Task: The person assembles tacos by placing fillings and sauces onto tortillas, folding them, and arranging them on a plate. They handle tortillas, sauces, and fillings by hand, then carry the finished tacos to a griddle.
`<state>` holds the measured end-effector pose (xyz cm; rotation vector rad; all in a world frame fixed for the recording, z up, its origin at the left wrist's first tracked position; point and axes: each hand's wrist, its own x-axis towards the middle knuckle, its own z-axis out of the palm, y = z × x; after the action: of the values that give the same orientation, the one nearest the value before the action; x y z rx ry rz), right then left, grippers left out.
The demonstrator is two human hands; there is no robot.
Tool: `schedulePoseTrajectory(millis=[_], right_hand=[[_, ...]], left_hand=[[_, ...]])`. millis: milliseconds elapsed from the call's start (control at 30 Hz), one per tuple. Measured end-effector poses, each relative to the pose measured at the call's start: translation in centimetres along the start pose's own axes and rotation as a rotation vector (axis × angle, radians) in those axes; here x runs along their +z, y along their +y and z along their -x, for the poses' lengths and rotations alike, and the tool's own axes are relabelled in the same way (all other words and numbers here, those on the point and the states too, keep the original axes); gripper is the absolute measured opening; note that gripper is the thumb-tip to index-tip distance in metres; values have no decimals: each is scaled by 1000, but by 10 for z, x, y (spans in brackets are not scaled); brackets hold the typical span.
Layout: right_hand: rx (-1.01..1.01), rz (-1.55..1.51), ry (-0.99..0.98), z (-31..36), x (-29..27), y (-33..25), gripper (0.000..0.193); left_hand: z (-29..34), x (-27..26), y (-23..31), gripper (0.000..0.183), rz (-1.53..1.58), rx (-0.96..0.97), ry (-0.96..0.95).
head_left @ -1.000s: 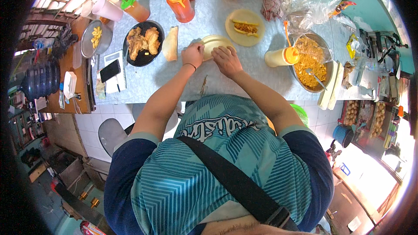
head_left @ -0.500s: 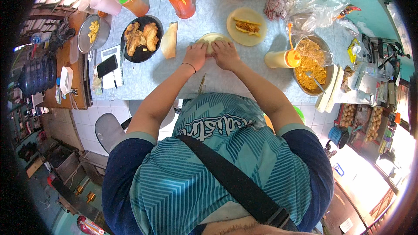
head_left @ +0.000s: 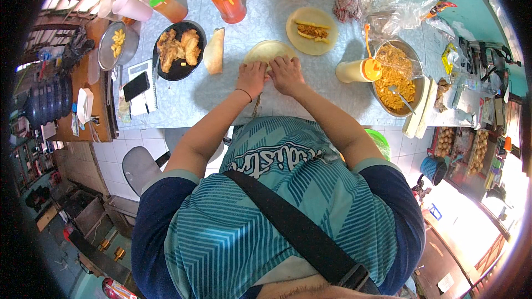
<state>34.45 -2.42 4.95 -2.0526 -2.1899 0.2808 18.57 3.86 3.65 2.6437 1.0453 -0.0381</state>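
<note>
A round, pale flatbread (head_left: 270,50) lies on the table in front of me, its far half showing beyond my fingers. My left hand (head_left: 255,77) and my right hand (head_left: 285,75) are side by side at its near edge, fingers curled down over it. They hide whatever is under them. Just beyond on the right, another flatbread (head_left: 296,46) carries an orange-brown filling (head_left: 313,32) between yellow strips. Left of my hands lies a folded, pale wrap (head_left: 214,55).
Fried chicken pieces (head_left: 188,47) sit in a black pan (head_left: 177,73). At right, a squeeze bottle (head_left: 352,72) leans by a bowl (head_left: 382,108) of shredded filling with a fork. A sauce jug (head_left: 233,11) stands behind; a phone (head_left: 136,86) lies on a notebook at left.
Both hands have drawn slightly toward me and closer together. More of the flatbread's far side shows now.
</note>
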Motion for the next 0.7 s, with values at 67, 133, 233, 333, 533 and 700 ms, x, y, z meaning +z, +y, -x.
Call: schedulePoseTrajectory(millis=[67,133,233,333,533,700], right_hand=[[-14,8,36,2,0,-1,32],[-20,39,49,2,1,0,32],[-32,-4,78,1,5,2,31],[-57,-55,138,3,9,4,31],[531,-355,381,35,7,12,34],[887,-854,149,46,-3,19,39]], left_hand=[[2,4,1,48,-10,18,44],[3,5,1,49,-32,36,85],[3,-2,4,51,-28,31,57],[-1,-11,11,55,-32,13,-58],[-9,-16,25,55,-9,47,112],[-22,-10,28,47,165,170,-38]])
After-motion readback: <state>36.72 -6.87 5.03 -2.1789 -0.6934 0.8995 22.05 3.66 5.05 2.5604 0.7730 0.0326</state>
